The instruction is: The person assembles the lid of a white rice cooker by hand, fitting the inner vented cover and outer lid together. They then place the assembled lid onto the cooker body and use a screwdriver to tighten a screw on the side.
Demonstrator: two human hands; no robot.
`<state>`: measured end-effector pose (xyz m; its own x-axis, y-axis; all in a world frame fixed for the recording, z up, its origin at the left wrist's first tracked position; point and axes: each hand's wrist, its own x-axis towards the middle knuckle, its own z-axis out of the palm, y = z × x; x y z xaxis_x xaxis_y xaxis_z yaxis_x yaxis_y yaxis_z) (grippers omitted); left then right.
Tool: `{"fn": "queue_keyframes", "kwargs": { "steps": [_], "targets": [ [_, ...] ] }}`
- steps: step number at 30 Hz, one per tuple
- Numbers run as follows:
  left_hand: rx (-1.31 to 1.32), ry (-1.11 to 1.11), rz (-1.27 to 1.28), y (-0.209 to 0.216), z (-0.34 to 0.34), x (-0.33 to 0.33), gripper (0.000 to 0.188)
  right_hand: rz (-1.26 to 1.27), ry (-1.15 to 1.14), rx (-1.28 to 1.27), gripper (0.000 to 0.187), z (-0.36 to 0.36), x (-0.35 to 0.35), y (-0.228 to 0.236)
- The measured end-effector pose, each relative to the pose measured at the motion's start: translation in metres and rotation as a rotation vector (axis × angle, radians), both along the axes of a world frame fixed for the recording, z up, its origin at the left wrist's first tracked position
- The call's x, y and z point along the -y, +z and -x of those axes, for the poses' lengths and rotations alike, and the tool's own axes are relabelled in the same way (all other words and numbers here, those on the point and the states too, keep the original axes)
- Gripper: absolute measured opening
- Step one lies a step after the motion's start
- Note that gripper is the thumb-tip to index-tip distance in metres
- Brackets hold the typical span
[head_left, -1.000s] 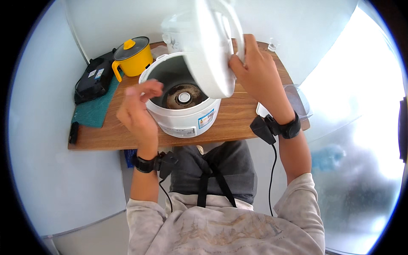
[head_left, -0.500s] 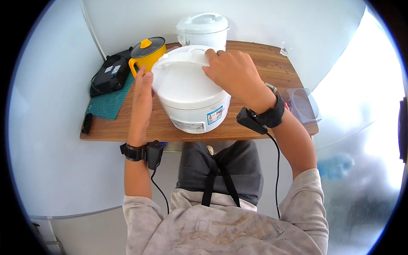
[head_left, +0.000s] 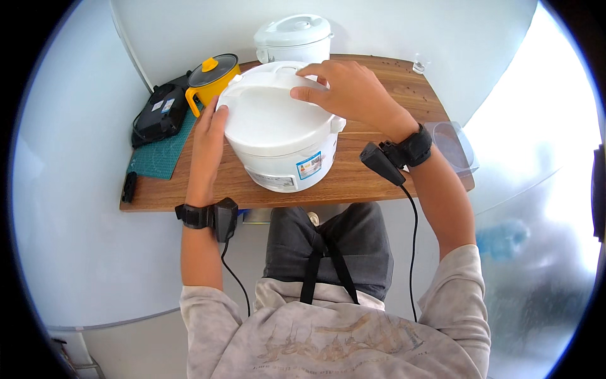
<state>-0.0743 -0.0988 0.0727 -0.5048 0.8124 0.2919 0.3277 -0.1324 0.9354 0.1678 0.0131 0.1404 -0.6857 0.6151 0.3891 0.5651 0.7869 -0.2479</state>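
A large white rice cooker (head_left: 271, 120) with a rounded lid stands near the table's front edge, a blue label on its front right. My left hand (head_left: 209, 136) lies along its left side, fingers extended upward against the wall and the lid's rim. Over the lid's back right is my right hand (head_left: 350, 91), thumb and bent fingers apart. Its fingertips are at the lid's surface; whether they press on it I cannot tell. A side lug of the cooker shows below the right wrist. Both wrists wear black straps with small cabled boxes.
Behind stands a second white rice cooker (head_left: 293, 39). At the left are a yellow pot (head_left: 214, 71) with a dark lid, a black appliance (head_left: 159, 114) and a green cutting mat (head_left: 165, 151). A clear plastic container (head_left: 451, 148) sits at the right edge, a small clear cup (head_left: 419, 65) farther back.
The front rice cooker has shifted slightly left and turned a little, its label moving left and its right lug coming into view. My right hand has drawn slightly back along the lid.
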Motion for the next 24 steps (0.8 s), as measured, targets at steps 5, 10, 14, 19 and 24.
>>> {"fn": "queue_keyframes", "kwargs": {
  "steps": [5, 10, 14, 19, 24],
  "targets": [
    [0.128, -0.154, -0.016, -0.004, 0.015, -0.009, 0.059, -0.175, 0.172, 0.017, 0.05, 0.015, 0.003, 0.003],
    [0.313, -0.243, -0.038, -0.01, 0.018, -0.025, 0.049, -0.151, 0.294, 0.091, 0.058, 0.05, -0.03, 0.008],
    [0.308, -0.235, -0.032, -0.011, 0.022, -0.026, 0.05, -0.083, 0.29, 0.225, 0.065, 0.065, -0.026, 0.02],
    [0.251, -0.163, 0.026, -0.003, 0.018, -0.022, 0.05, -0.035, 0.259, 0.297, 0.071, 0.07, -0.014, 0.033],
    [0.264, -0.211, 0.023, -0.001, 0.019, -0.028, 0.051, -0.007, 0.314, 0.227, 0.074, 0.076, -0.038, 0.023]
  ]
}}
